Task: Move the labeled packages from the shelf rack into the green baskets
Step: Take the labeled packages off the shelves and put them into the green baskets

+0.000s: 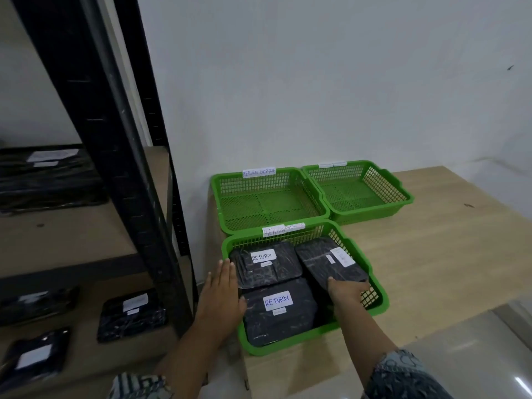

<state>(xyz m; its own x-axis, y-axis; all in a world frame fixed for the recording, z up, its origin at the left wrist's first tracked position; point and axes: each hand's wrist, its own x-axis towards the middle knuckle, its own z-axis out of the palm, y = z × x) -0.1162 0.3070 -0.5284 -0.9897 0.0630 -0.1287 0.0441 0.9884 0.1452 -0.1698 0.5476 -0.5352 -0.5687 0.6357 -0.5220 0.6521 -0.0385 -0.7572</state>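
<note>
Far left: black metal shelf rack [95, 133] with wooden boards. On upper board, stack of black wrapped packages [47, 180] with white labels. On lower board, four more black labelled packages; clearest one [131, 314] just left of rack's near upright, others blurred toward left edge.

Right of rack, pale wooden worktop [437, 254] against white wall, carrying three green mesh baskets. Near basket [377, 292] with white tape label on far rim, writing smeared. Inside: package marked RETURN [266, 267] at far left, second package marked RETURN [277, 311] at near left, third package [331, 262] at right, tilted, far end raised against basket wall, small printed label facing up.

Left hand [221, 295] open and flat, fingers together, lying along left rim of near basket, fingertips beside far-left package. Right hand [347, 292] inside basket at right, gripping near edge of tilted package, thumb on top, fingers underneath and hidden. Patterned sleeves at both forearms along bottom edge.

Behind near basket, far left basket [221, 191] tagged RETURN OVERDUE, holding nothing. Just right of it and touching, far right basket [403, 197] with small white tags on far rim, unreadable.
</note>
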